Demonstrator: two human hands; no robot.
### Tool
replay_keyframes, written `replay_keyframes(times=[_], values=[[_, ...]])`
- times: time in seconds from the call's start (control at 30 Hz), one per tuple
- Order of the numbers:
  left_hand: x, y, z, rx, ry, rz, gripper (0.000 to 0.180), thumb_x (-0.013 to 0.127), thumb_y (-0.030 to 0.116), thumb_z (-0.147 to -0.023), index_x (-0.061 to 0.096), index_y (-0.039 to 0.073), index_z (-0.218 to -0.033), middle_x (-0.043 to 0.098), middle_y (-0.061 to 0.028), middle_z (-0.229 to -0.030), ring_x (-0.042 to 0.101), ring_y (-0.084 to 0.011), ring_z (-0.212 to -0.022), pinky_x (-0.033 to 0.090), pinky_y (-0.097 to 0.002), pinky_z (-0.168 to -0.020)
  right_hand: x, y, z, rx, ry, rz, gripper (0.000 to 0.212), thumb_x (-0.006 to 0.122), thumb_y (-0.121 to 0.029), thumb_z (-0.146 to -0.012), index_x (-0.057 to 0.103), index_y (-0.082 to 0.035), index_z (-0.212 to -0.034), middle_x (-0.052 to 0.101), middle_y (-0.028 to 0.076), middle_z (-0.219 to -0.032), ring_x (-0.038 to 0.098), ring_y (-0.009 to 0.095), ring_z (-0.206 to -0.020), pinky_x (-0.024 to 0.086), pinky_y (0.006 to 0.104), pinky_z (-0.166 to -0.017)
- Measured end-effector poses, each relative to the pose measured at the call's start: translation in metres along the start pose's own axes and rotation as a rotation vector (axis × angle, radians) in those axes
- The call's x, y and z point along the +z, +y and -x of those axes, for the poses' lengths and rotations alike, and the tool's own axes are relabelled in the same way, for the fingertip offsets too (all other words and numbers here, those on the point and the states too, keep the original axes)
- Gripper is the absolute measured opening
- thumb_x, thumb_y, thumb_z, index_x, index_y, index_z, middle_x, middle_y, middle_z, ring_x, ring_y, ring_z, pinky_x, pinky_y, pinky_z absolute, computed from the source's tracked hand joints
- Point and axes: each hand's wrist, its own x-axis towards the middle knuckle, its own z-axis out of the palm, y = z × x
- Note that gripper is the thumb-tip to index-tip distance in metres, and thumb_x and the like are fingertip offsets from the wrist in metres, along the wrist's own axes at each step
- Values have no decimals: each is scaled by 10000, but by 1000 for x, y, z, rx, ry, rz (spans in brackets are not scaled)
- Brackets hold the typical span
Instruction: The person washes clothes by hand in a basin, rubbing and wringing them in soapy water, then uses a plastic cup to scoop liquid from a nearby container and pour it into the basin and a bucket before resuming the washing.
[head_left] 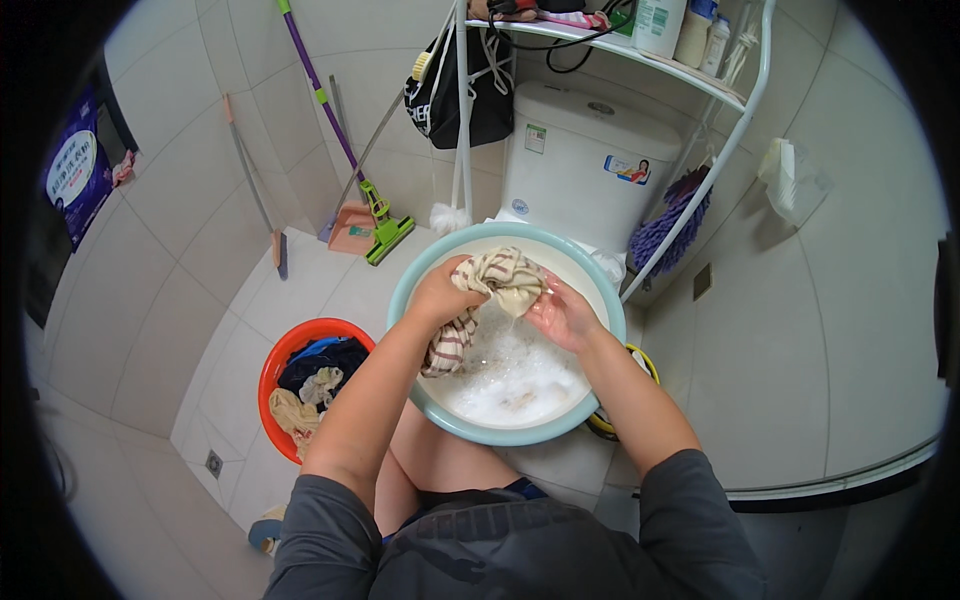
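A dark grey T-shirt (490,550) on the person's own chest is nearest the camera, seen from above, with two bare forearms reaching forward over a round, pale-blue-rimmed basin (505,436) on the far side of the knees. The basin holds cloudy water, with white suds (520,385) heaped toward its near side. A cream cloth with brown stripes (500,268) is bunched over the basin's far half, one length drooping down by its left inner side. The left hand (443,292) is curled around the cloth, fingers mostly closed on its folds; the right hand (563,312) is half open, palm partly showing, its fingertips at the cloth's right edge — whether they pinch it or merely touch it cannot be told. The step in hand looks like working the wet cloth between both hands above the suds. The next move seems to call for a fuller right-hand grip and for gathering the drooping length — loose folds could slip back into the basin. To the basin's left sits an orange-red tub (325,326) holding dark and cream fabrics; beyond the basin stands a white toilet (600,130), and beyond it to the left leans a mop with a green head (390,240).
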Motion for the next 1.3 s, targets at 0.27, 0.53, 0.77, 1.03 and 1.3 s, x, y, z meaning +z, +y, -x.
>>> replay_keyframes(times=[0.27,0.53,0.77,1.03,1.3], values=[[4,8,7,-226,-181,396,543,716,66,-660,508,15,-1159,603,-45,-942,576,-128,-793,465,-264,-714,28,6,8,-367,117,445,780,519,97,-744,149,-85,-1406,317,135,-1366,357,231,-1244,303,341,-1029],[1,23,21,-271,-489,702,559,663,76,-732,423,24,-1235,582,-57,-988,576,-140,-846,470,-279,-751,32,-6,13,-801,79,1992,797,591,54,-636,315,-154,-1354,386,141,-1236,363,336,-1190,311,421,-1008],[5,33,30,-313,-653,622,594,689,97,-702,419,17,-1225,555,-85,-1042,551,-163,-935,429,-300,-859,30,-28,-6,-1258,-33,2157,375,605,-90,-688,563,-136,-1058,427,84,-1034,411,289,-1071,323,427,-999],[3,38,23,-76,-561,126,574,739,109,-647,489,23,-1156,582,-57,-1013,552,-156,-934,429,-289,-848,27,-34,-9,-649,-212,1973,457,635,-51,-665,489,-126,-1091,532,90,-997,565,315,-874,478,402,-751],[1,56,24,103,-388,-481,527,721,203,-599,549,125,-1090,624,-96,-967,593,-244,-896,460,-330,-796,50,-32,-7,-422,-120,2069,305,643,-108,-678,591,-131,-977,613,112,-951,585,293,-877,475,385,-711]])
